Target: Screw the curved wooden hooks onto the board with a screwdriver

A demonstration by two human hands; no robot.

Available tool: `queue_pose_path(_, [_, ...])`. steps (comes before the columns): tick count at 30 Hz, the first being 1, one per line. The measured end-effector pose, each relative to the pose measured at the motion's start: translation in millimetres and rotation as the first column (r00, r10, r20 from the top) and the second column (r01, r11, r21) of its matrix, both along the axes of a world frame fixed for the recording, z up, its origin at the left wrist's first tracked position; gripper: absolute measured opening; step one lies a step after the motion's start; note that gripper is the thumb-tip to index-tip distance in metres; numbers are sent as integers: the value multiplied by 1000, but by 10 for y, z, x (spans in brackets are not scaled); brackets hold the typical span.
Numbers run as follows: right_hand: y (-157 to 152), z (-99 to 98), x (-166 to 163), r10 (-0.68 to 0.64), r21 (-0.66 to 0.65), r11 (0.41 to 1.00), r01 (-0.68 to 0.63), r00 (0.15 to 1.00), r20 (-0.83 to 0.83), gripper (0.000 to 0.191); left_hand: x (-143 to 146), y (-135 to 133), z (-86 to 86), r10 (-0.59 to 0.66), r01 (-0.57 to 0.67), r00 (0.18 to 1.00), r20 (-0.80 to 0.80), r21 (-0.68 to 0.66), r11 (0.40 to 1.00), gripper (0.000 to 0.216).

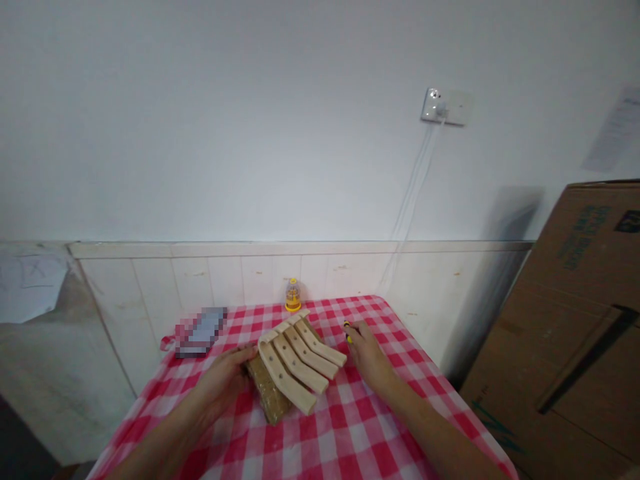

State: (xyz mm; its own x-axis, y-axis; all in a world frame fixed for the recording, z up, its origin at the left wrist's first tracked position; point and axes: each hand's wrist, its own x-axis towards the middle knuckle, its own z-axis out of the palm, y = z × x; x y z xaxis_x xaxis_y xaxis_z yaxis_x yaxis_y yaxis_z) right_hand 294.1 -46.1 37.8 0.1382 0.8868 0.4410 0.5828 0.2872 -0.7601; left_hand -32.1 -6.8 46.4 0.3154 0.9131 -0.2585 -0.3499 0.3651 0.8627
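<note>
My left hand (233, 373) is closed on the left edge of a brown block (271, 393) wrapped in shiny clear film or tape. Several pale, bent wooden slats (295, 360) lie side by side at a slant over the block, with small dark holes or screws along them. Their lower ends overhang the block to the right. My right hand (367, 357), to the right of the slats and apart from them, has its fingers closed around a small yellow-and-black screwdriver (348, 333). Most of the tool is hidden in the fingers.
A red-and-white checked cloth (360, 427) covers the table. Near the wall stands a small clear-and-yellow bit container (293, 295). A blurred-out phone-like slab (203, 332) lies at the left. A big cardboard box (565, 320) leans at the right. Cables hang from a wall socket (445, 107).
</note>
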Motion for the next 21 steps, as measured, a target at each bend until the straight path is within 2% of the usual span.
queue_pose_path(5, [-140,-123,17,147,-72,988,-135,967,207,30,27,119,-23,20,-20,1000,-14,-23,1000,17])
queue_pose_path(11, [-255,-145,-6,230,-137,971,-196,920,317,45,112,220,-60,7,-8,1000,-18,-42,999,16])
queue_pose_path(15, [-316,-43,-4,255,-186,961,-204,913,319,37,162,297,-32,-33,33,999,-25,-27,999,18])
queue_pose_path(17, [-326,28,10,260,-202,958,-206,920,294,31,185,356,-4,-43,42,999,-30,-26,999,26])
queue_pose_path(21, [-266,164,20,231,-189,961,-200,959,162,29,250,458,45,-50,50,999,-7,-24,998,39])
